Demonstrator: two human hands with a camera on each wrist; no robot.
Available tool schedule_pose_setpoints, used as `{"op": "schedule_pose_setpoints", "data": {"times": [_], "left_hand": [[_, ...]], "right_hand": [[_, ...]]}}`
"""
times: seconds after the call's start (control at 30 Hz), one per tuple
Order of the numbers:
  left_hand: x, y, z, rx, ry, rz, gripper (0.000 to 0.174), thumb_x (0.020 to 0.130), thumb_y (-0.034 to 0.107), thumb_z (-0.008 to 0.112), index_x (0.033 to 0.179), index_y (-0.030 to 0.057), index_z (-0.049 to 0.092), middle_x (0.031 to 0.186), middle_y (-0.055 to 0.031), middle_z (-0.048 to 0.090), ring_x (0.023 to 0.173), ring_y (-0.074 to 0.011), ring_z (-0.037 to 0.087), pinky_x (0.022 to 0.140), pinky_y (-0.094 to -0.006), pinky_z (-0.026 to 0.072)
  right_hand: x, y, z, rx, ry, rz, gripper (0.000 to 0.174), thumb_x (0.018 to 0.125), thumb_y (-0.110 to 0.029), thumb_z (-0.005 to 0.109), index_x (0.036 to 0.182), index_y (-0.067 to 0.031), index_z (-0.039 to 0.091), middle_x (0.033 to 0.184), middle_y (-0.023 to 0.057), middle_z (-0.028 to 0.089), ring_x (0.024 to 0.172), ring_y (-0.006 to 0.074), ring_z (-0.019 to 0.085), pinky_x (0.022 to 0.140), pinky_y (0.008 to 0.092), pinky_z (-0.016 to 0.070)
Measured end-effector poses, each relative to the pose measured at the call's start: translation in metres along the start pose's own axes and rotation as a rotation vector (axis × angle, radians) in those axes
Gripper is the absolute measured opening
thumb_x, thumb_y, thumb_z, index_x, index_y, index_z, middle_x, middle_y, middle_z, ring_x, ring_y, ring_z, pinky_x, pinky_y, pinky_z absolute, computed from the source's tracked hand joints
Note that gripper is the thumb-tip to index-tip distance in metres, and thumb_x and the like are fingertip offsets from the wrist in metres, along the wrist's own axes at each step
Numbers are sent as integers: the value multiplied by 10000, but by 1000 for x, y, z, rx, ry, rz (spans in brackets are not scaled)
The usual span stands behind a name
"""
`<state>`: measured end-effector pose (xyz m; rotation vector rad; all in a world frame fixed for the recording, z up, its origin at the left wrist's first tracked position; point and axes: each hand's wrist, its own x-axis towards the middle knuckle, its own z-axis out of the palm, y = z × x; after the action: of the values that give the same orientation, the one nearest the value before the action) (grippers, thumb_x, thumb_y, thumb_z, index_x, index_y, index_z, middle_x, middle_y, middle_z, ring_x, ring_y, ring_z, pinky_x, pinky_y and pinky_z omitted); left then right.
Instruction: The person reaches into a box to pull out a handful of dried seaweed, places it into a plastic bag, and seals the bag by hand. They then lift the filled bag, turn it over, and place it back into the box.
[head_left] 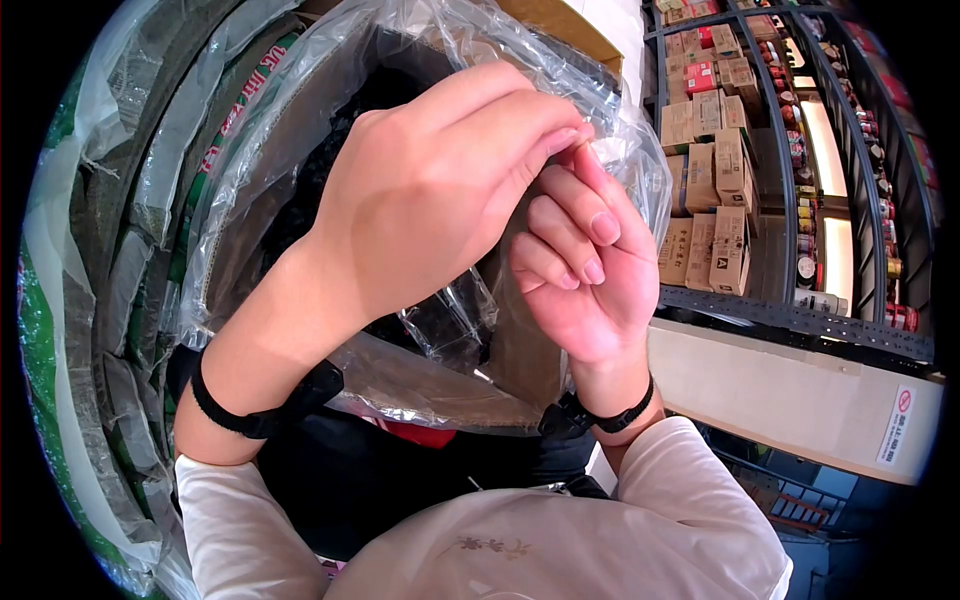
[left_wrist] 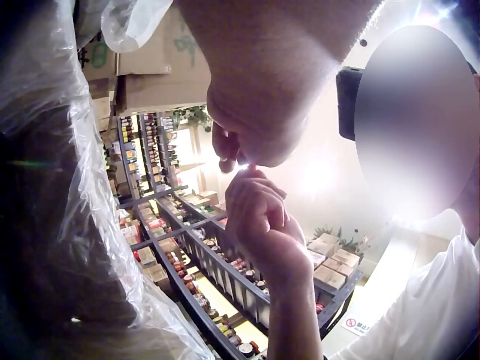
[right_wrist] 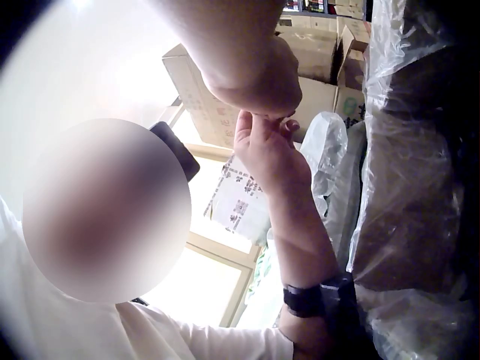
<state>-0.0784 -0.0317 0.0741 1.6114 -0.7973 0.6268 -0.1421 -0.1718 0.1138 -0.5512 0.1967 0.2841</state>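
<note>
Your left hand [head_left: 418,190], fingers bunched, meets your right hand [head_left: 592,255], fingers curled, over plastic-lined carton [head_left: 525,350]; can't tell whether they pinch anything. Clear packet [head_left: 455,312], left hand's six o'clock.

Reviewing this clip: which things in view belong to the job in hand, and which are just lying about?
Likely part of the job:
- left hand and right hand, fingertips meeting; anything between them is too small to tell
- open carton below them
- its clear plastic liner

Apparently just around:
- shelved boxes
- shelving
- warning sign
</note>
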Motion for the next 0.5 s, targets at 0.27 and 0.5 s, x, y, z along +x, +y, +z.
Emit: {"op": "schedule_pose_setpoints", "data": {"times": [0.27,0.5], "left_hand": [[0,-5,2,-11,1,23,120,833,-20,685,951,0,694,855,-108,686,748,-228,673,651,-284,531],[2,-7,0,26,42,10,110,848,-8,679,956,10,696,834,-92,670,699,-199,645,602,-259,494]], "right_hand": [[0,-1,-3,57,-5,31,200,1063,-201,384,1163,-142,546,624,-70,427,461,40,344,440,198,298],[7,-3,-10,101,2,74,180,1061,-198,386,1082,-129,551,648,-56,415,469,53,331,441,202,289]]}}
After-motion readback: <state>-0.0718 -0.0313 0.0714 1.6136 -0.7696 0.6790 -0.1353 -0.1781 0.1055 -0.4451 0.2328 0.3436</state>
